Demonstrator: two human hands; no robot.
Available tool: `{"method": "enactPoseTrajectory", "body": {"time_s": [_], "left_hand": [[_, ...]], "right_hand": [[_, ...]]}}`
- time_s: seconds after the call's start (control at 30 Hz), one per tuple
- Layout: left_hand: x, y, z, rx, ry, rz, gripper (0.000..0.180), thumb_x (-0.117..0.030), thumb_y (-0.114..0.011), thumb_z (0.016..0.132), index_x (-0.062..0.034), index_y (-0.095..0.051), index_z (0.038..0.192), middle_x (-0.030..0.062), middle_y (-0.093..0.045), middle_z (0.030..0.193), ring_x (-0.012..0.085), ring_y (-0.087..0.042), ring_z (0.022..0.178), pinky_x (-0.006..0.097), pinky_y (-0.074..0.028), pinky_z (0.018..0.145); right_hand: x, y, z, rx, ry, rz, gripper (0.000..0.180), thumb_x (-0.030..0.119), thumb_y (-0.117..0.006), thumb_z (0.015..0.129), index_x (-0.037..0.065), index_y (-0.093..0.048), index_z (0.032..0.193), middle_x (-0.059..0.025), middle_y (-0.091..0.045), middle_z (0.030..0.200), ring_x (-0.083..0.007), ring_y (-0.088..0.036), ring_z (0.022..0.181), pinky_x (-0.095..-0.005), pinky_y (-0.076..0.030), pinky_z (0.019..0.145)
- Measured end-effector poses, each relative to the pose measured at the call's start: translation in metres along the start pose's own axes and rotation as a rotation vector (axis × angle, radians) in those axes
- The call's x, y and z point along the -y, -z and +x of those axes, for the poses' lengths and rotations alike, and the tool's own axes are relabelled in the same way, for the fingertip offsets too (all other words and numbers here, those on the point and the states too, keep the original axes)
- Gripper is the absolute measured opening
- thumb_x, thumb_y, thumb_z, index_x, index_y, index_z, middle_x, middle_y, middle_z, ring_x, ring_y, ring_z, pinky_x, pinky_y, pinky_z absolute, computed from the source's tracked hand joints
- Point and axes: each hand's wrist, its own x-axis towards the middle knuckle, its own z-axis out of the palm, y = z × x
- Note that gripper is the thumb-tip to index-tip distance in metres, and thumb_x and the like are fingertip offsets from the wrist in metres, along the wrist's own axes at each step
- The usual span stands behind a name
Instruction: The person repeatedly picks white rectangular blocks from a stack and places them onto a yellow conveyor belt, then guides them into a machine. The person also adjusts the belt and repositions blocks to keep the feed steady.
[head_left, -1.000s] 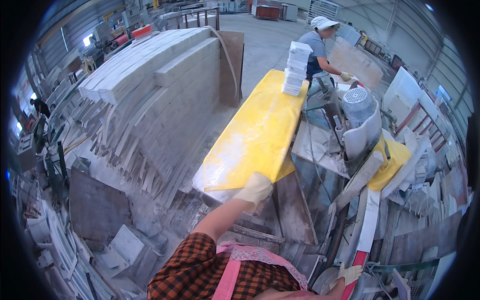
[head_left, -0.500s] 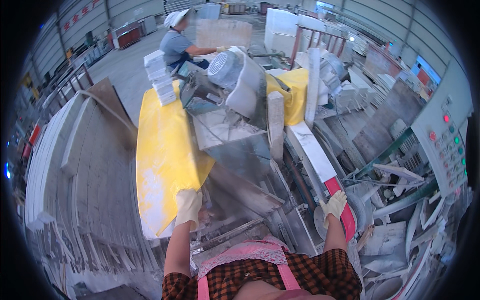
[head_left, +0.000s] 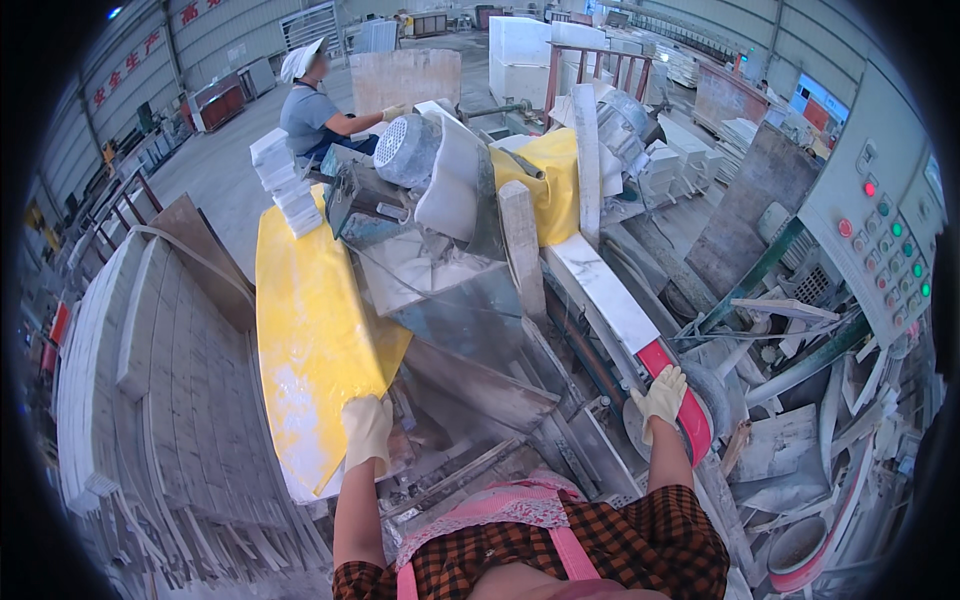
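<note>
My left hand [head_left: 367,428], in a cream glove, rests at the near edge of a yellow sheet [head_left: 312,350] draped over a long bench. Its fingertips are hidden, so whether it grips the sheet is unclear. My right hand [head_left: 660,395], gloved too, lies with outstretched fingers against the red belt [head_left: 692,420] where the belt bends round a wheel. Just beyond those fingers, a white grey-veined stone strip [head_left: 604,288] lies along the belt. Its far end passes by a yellow cloth [head_left: 552,185] hung on the machine.
A button panel [head_left: 885,240] stands at the right, above stone offcuts [head_left: 775,460]. Stacked slabs [head_left: 190,370] line the left side. Small white blocks [head_left: 285,180] sit on the bench's far end. A motor [head_left: 408,148] stands ahead, with a person [head_left: 318,110] working behind it.
The whole scene has shifted left in the picture as my view turned right. Both hands keep nearly the same places on the yellow sheet and the red belt.
</note>
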Motion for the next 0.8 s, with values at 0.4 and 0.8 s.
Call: {"method": "enactPoseTrajectory", "body": {"time_s": [0.4,0.8], "left_hand": [[0.002,-0.001,0.0,0.018,-0.003,0.038,0.048,-0.045,-0.06,0.094,-0.002,-0.074,0.077,0.023,-0.072,0.078,0.0403,-0.071,0.076,0.05,-0.056,0.073],[0.001,0.0,0.001,0.01,-0.016,0.035,0.048,-0.045,-0.059,0.095,-0.0023,-0.074,0.076,0.0227,-0.072,0.078,0.04,-0.071,0.076,0.05,-0.055,0.073]], "right_hand": [[-0.011,-0.008,-0.001,-0.022,0.012,-0.002,0.112,0.052,-0.079,0.081,-0.01,-0.024,0.156,-0.0307,-0.024,0.164,-0.0461,-0.019,0.154,-0.0511,-0.014,0.127],[-0.015,-0.005,-0.004,0.007,-0.011,-0.014,0.114,0.054,-0.078,0.08,-0.009,-0.022,0.158,-0.0296,-0.024,0.164,-0.0452,-0.019,0.154,-0.0503,-0.013,0.127]]}}
